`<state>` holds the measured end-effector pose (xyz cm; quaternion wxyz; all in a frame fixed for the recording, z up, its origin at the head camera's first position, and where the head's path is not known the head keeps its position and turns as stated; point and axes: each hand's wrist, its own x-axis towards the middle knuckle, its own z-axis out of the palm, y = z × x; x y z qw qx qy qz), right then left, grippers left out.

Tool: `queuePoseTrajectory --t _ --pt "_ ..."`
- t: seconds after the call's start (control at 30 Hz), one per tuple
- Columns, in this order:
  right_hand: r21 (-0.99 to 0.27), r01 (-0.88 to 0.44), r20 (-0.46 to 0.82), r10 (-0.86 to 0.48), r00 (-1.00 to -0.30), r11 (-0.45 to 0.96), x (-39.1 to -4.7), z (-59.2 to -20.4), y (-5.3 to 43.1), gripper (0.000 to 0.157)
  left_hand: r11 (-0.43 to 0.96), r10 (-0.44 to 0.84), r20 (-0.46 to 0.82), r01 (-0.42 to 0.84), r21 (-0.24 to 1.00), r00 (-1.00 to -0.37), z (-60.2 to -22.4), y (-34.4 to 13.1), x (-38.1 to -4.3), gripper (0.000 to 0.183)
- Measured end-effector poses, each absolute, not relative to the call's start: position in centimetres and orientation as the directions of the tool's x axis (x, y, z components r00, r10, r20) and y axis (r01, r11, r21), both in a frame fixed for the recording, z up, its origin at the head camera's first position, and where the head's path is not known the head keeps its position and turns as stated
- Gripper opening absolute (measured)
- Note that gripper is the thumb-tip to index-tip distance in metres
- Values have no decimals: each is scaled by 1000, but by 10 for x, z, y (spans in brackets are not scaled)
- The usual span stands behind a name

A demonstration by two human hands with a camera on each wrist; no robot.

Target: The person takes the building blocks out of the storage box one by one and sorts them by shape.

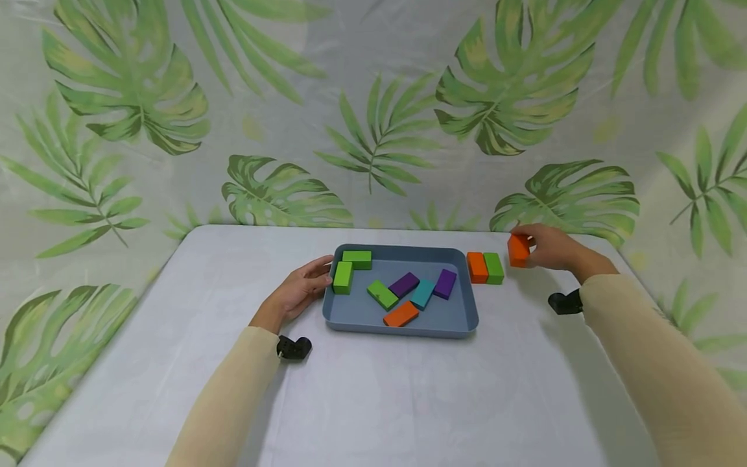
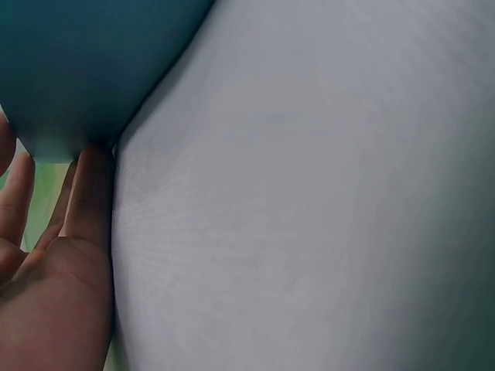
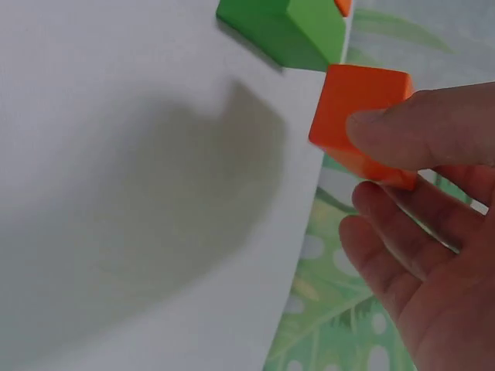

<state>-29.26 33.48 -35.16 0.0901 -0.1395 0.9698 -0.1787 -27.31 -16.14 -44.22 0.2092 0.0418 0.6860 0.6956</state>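
Note:
My right hand [image 1: 554, 247] pinches an orange block [image 3: 357, 100] between thumb and fingers, above the table near its far right. Just left of it, an orange block [image 1: 477, 268] and a green block [image 1: 494, 268] rest side by side against the tray's right end. The blue-grey tray [image 1: 350, 312] has my left hand [image 1: 297, 287] at its left end, with relaxed fingers touching the outer wall [image 2: 85, 77]. Inside the tray are two green blocks in the far left corner, plus another green block [image 1: 382, 295], two purple blocks, a teal block [image 1: 423, 294] and an orange block [image 1: 401, 314].
A white cloth covers the table [image 1: 373, 402]. Behind it hangs a leaf-print curtain [image 1: 385, 97], close to the table's far edge. Each wrist wears a small black camera.

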Motion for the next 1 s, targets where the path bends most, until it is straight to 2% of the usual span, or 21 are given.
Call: queuePoseTrajectory --t 0.27,0.5,1.0 --pt "-377 -227 -135 -295 -946 898 -295 -363 335 70 28 343 -226 -231 973 -912 -441 -161 -274 64" --pt "-350 -188 -182 -264 -947 918 -295 -371 335 67 31 343 -233 -237 971 -910 -442 -161 -274 64" --pt "-369 -185 -198 -271 -942 911 -298 -384 326 65 47 337 -232 -230 972 -913 -444 -161 -275 63"
